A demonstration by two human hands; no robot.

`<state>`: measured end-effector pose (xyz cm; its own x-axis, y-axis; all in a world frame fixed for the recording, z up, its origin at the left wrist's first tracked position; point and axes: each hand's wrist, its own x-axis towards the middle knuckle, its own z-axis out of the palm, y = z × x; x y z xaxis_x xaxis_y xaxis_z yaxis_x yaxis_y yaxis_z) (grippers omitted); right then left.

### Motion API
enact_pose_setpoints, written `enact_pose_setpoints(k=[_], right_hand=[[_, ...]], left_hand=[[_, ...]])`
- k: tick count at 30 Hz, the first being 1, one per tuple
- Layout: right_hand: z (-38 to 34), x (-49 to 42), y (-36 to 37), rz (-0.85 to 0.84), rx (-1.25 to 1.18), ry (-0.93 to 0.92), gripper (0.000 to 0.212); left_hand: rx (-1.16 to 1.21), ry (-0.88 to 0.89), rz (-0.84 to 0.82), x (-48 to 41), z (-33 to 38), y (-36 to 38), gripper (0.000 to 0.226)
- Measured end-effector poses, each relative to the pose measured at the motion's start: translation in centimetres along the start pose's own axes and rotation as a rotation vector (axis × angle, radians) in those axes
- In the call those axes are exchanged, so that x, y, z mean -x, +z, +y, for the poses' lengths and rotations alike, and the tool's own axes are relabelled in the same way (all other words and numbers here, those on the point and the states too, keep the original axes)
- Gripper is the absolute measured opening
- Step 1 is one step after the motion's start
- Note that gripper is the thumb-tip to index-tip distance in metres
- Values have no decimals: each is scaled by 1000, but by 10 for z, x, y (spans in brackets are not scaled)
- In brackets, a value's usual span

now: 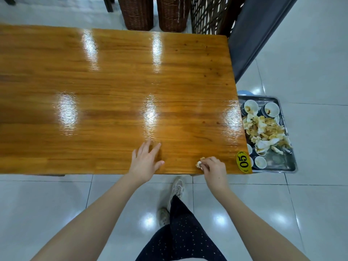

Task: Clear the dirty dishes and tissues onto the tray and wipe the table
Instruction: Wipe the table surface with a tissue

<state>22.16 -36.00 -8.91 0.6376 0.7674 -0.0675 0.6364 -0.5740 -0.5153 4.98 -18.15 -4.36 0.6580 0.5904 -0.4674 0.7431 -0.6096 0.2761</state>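
Wide glossy wooden worktop [116,87] filling the view, bare of dishes, gleaming with streaked reflections as if damp. Beyond its right end, lower down, a steel tray [282,167] loaded already: bowls [271,109] stacked and nested at the far end and the near end, a heap of crumpled, stained tissues [265,130] piled between them. Clearing looks all but done, then; down to the wiping and the last scrap. Yellow oval sticker [244,161] marked 05 at the near right corner of the worktop. Left hand [146,161] flat on the wood near the front edge, fingers spread, holding nothing, probably bracing. Right hand [213,166] just beside the sticker, near the front edge, grip pinched together on a small soiled wad of tissue [200,163], thumb and fingertips closed round it, the wad touching or just off the surface; hard to tell which. Either a final dab at that corner or a pick-up of the last bit of litter. Next, by the look of it: a lift clear of the edge, a short carry rightward past the sticker, over the corner and down to the tray, then a release onto the tissue heap, with care not to shed crumbs back onto the wiped wood or onto the tiled floor [56,200] in the gap between.
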Motion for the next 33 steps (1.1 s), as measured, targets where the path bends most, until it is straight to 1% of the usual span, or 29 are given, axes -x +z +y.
enact_pose_setpoints(k=[2,7,10,12,19,23,24,25,27,30,33], right_hand=[[10,-8,-8,7,14,26,11],[44,-24,-38,140,7,291,16],[43,-24,-40,142,6,361,19],[30,-22,-32,136,-39,361,20],[-11,-21,-1,-63,-45,55,17],[-2,-38,-11,-146,49,-175,15],[5,-46,-15,-164,72,-219,16],[10,-53,-20,-177,87,-221,16],[26,-73,-31,-132,82,-158,14],[45,-102,-49,-65,26,-18,17],[48,-128,-63,-3,-17,141,20]], left_hand=[[2,0,6,2,-1,2,69],[-5,-7,-7,6,-1,4,69],[11,-12,-20,6,1,4,68],[16,-13,-26,3,5,5,69],[25,-7,-35,-12,22,2,69],[18,-27,-29,-24,32,0,70],[19,-35,-31,-27,35,-2,69],[19,-40,-34,-29,38,-3,69],[21,-48,-39,-34,42,-6,69],[27,-69,-41,-43,49,-8,69],[33,-95,-51,-52,55,-8,70]])
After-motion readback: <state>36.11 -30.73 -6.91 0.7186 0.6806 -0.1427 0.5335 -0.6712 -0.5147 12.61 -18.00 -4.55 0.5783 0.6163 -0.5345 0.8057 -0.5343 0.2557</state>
